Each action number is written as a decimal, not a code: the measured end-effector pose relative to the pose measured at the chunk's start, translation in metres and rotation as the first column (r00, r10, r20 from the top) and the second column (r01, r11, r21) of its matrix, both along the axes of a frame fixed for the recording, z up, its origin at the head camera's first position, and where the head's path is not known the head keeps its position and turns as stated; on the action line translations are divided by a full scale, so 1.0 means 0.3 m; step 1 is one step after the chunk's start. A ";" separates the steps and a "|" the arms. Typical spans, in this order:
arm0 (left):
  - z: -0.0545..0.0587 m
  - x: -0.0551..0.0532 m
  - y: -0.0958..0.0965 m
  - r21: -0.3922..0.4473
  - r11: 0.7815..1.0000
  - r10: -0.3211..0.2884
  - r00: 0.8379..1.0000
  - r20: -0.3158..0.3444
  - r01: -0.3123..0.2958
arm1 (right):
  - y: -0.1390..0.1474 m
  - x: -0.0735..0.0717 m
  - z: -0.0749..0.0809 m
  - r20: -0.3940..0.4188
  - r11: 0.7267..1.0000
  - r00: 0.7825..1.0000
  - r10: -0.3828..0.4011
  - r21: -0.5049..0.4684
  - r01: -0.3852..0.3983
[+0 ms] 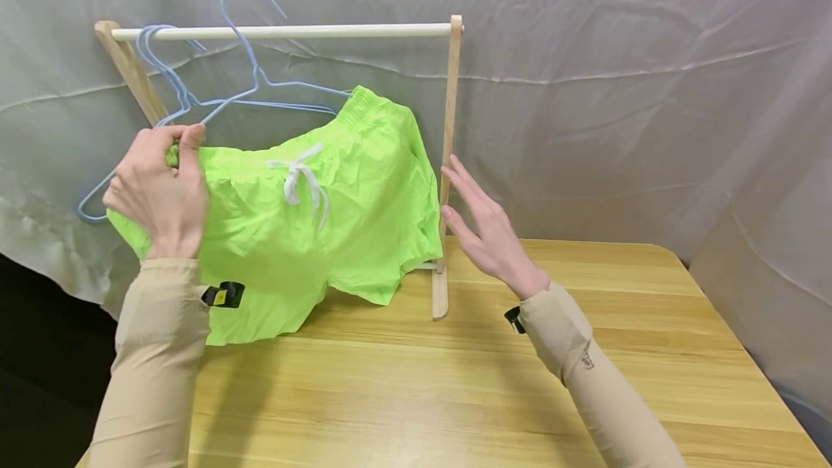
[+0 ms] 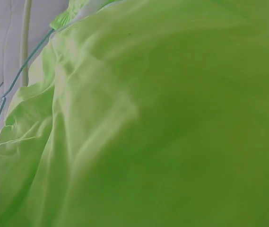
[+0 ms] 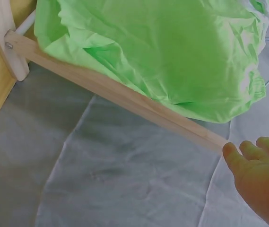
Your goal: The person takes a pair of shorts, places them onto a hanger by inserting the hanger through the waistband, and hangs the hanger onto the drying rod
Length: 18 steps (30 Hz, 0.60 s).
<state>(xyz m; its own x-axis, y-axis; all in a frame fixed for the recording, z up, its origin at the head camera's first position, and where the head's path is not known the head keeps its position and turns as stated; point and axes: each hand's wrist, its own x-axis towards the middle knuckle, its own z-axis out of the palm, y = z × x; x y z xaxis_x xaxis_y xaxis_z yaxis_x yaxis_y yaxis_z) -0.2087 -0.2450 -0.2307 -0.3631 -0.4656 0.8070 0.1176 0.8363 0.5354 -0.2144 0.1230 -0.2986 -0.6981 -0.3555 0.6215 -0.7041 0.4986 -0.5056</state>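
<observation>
Bright green drawstring shorts (image 1: pixel 273 237) hang at a slant in front of the rack, a white bow (image 1: pixel 300 175) at the waistband. My left hand (image 1: pixel 162 179) grips the waistband at its left end, thumb and fingers curled over it, right where a blue hanger (image 1: pixel 255 78) passes. The hanger's other arm runs into the raised right end of the waistband, and its hook stands above the rail. My right hand (image 1: pixel 484 226), fingers straight, is at the right post of the wooden rack (image 1: pixel 453 100). In the left wrist view, green cloth (image 2: pixel 125 118) hides most of the left hand.
More blue hangers (image 1: pixel 170 74) hang at the left end of the white rail (image 1: pixel 364 31). The rack stands on a wooden table (image 1: pixel 403 388), whose right edge slopes away. Grey cloth (image 1: pixel 604 128) hangs behind and to the right.
</observation>
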 end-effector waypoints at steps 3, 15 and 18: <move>0.003 -0.002 0.000 -0.004 1.000 -0.015 1.000 0.016 0.015 | 0.008 0.029 -0.004 0.008 1.000 1.000 -0.017 -0.011 0.017; 0.007 0.008 -0.006 0.020 0.999 -0.052 0.996 0.066 0.050 | 0.037 0.133 -0.039 0.028 0.996 0.997 -0.068 -0.051 0.069; 0.011 0.015 -0.008 0.014 0.998 -0.070 0.996 0.060 0.069 | 0.040 0.161 -0.047 0.031 0.995 0.997 -0.075 -0.061 0.076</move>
